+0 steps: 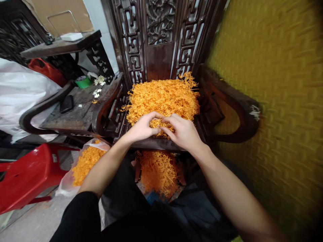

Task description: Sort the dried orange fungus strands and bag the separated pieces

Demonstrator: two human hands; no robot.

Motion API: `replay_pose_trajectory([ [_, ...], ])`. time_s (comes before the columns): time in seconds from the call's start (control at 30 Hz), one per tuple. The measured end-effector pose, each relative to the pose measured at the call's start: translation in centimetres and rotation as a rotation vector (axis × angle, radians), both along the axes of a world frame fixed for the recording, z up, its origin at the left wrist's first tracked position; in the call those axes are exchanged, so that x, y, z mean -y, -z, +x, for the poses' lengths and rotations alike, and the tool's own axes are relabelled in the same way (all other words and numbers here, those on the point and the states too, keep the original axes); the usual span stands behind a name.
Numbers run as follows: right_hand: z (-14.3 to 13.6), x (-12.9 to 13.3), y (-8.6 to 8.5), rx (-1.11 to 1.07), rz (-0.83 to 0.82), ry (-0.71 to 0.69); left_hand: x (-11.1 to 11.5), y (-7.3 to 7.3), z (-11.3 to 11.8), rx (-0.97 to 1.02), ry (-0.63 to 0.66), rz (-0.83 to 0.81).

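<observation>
A heaped block of orange artificial flower sprigs [164, 95] with thin branching stems covers the seat of a dark carved wooden chair [158, 53]. At the pile's front edge my left hand [145, 127] and my right hand [181, 130] meet almost fingertip to fingertip. Both have bent fingers, pinched on thin orange stems between them. How each stem sits in the fingertips is partly hidden. Below the seat, between my legs, lies a second heap of orange stems [158, 173].
On the left, orange pieces [88, 161] fill a white plastic bag beside a red plastic stool [32, 171]. A second wooden chair holds green tape [83, 81], a black item [66, 104] and small white flowers [98, 89]. A yellow textured surface [275, 84] stands on the right.
</observation>
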State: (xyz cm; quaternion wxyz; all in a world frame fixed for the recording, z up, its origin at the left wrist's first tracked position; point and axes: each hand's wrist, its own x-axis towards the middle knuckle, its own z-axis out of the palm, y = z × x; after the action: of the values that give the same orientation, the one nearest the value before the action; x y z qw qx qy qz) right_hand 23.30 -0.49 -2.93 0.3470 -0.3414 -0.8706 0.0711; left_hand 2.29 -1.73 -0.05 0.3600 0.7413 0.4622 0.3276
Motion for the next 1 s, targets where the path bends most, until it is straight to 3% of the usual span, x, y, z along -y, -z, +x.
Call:
replay_pose_trajectory([
  [0.27,-0.2,0.1,0.1,-0.014,-0.016,0.081,0.5,0.1,0.5,-0.009,-0.143,0.119],
  [0.47,-0.5,0.4,0.3,-0.048,0.103,0.159,0.4,0.1,0.6,0.242,-0.167,-0.153],
  [0.53,-0.6,0.5,0.2,-0.093,0.104,0.162,0.2,0.1,0.5,0.241,-0.15,-0.168],
  [0.67,-0.4,0.2,-0.2,-0.249,-0.019,0.08,0.0,0.1,0.5,0.0,-0.158,-0.029],
  [0.73,0.2,-0.3,-0.4,-0.355,-0.085,0.125,0.1,0.0,0.6,-0.057,-0.158,-0.061],
  [0.87,2.2,-2.0,-0.6,-0.741,-0.292,0.35,0.5,-0.2,0.9,0.098,-0.136,-0.301],
  [1.0,3.4,-3.8,0.3,-0.927,-0.408,0.313,0.5,-0.4,0.8,0.21,-0.139,-0.38],
])
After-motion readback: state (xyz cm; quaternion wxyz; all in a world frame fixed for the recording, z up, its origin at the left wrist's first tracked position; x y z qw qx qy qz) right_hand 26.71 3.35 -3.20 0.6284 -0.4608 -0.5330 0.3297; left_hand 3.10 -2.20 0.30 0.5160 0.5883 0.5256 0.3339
